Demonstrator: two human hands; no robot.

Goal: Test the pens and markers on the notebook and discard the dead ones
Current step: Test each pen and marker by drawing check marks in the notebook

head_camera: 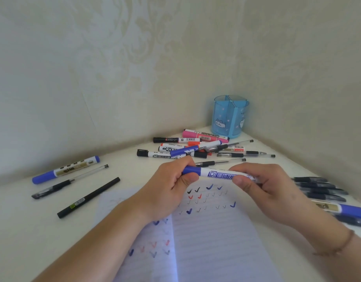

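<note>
A white marker with a blue cap [214, 173] is held level above the open notebook [208, 237]. My left hand [171, 188] grips its blue cap end, and my right hand [265, 186] grips the white barrel. The cap looks seated on the barrel. The notebook pages carry several black, red and blue check marks. A heap of pens and markers [198, 148] lies behind my hands.
A blue pen cup [229, 117] stands in the back corner by the walls. On the left lie a blue-capped marker [65, 169], a clear pen [69, 182] and a black pen [88, 198]. A row of dark pens [322, 189] and another blue-capped marker [342, 209] lie on the right.
</note>
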